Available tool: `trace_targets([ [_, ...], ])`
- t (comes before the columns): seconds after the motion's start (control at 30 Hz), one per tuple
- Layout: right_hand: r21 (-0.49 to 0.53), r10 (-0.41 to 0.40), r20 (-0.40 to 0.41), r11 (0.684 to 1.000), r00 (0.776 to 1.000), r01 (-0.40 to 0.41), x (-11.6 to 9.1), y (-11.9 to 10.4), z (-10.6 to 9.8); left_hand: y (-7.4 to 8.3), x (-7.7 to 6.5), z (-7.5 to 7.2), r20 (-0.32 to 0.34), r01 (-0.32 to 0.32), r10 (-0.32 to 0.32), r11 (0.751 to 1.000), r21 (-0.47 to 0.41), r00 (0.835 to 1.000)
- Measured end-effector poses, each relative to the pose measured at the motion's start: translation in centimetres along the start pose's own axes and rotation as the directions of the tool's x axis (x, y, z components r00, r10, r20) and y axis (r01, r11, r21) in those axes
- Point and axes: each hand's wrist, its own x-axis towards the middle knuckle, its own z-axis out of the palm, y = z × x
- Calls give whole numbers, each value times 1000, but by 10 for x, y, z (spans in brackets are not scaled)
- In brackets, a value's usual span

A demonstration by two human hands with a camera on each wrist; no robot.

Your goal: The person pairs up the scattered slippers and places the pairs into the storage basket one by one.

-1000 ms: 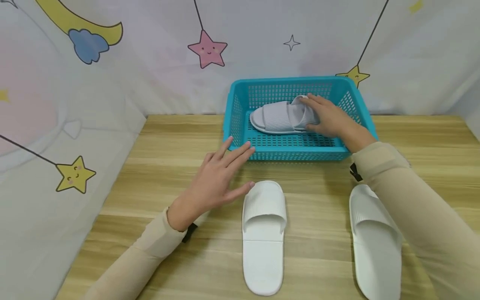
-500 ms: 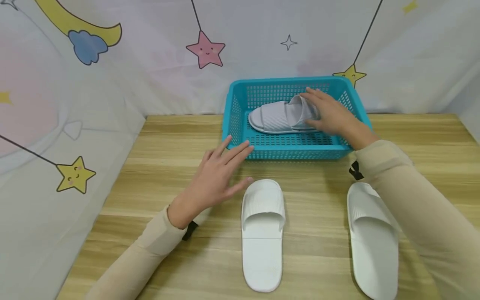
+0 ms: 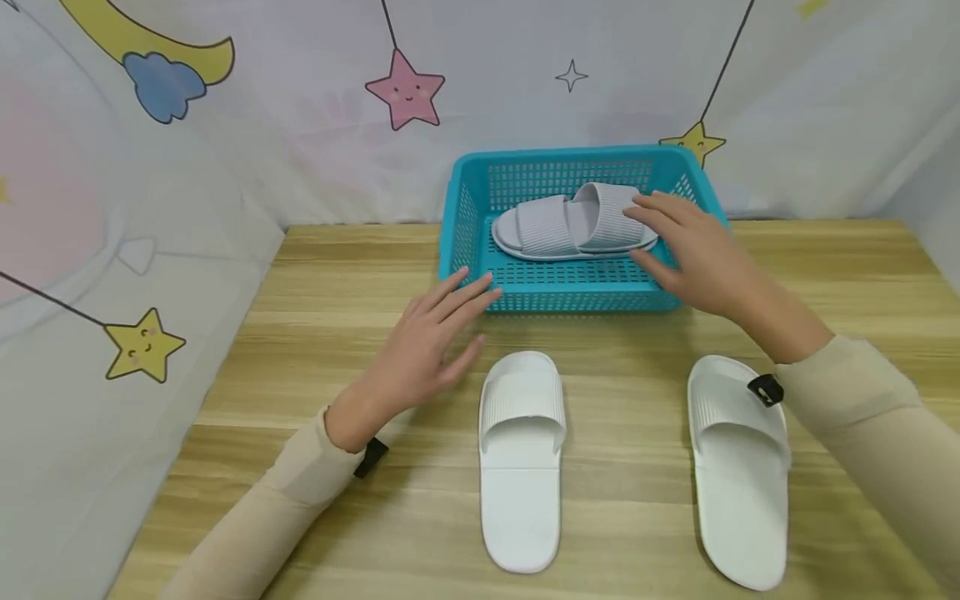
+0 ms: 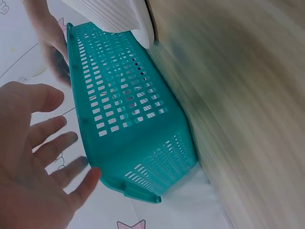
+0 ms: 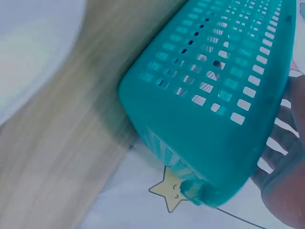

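Observation:
Pale grey slippers (image 3: 543,227) lie inside a turquoise plastic basket (image 3: 585,302), with two ribbed straps showing; they overlap, so how they are stacked is hard to see. Over the basket's right end is my right hand (image 3: 708,262), fingers loosely spread beside the right-hand strap and gripping nothing. Whether a fingertip touches the slipper cannot be told. My left hand (image 3: 412,358) reaches the basket's front left corner with relaxed, spread fingers. In the left wrist view its fingertips lie close to the basket rim (image 4: 82,129), and nothing is held.
Two white slippers lie on the wooden table (image 3: 622,467) in front of the basket: one in the middle (image 3: 522,508), one to the right (image 3: 742,508). Behind the basket hangs a pale cloth (image 3: 510,75) printed with stars. Each wrist carries a black strap end.
My right hand has let go of the grey slipper's strap and drawn back to the right, over the basket's rim. The left hand has hardly moved.

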Motion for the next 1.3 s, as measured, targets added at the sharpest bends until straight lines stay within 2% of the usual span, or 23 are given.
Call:
trace_targets([
  [0.23, 0, -46, -84, 999, 995, 46, -22, -10, -8, 3, -3, -3, -10, -112, 112, 990, -91, 994],
  [0.43, 0, -65, -99, 998, 993, 66, -36, -18, -14, 7, -2, -3, -15, -179, 179, 976, -122, 984],
  [0.53, 4, -132, -122, 991, 984, 133, -43, -19, -16, 9, -2, -3, 2, -201, 203, 972, -121, 979],
  [0.63, -1, -222, -141, 974, 965, 224, -49, -19, -17, 11, -3, -3, 32, -205, 210, 971, -120, 977],
  [0.8, -1, -313, -143, 949, 939, 316, -60, -23, -19, 14, -6, -1, 116, -195, 211, 971, -138, 970],
  [0.87, 8, -319, -140, 946, 937, 323, -64, -25, -19, 15, -8, -1, 154, -194, 215, 971, -142, 964],
  [0.97, 24, -296, -109, 954, 949, 300, -73, -27, -20, 17, -10, 0, 189, -207, 229, 969, -133, 955],
  [1.03, 31, -262, -62, 964, 963, 264, -79, -28, -21, 17, -12, 1, 206, -221, 241, 968, -117, 948],
  [1.13, 23, -244, -5, 969, 970, 244, -88, -28, -21, 17, -13, 2, 229, -242, 258, 965, -99, 939],
  [1.3, -11, -232, 54, 972, 971, 233, -106, -26, -24, 20, -15, 2, 282, -253, 291, 954, -164, 914],
])
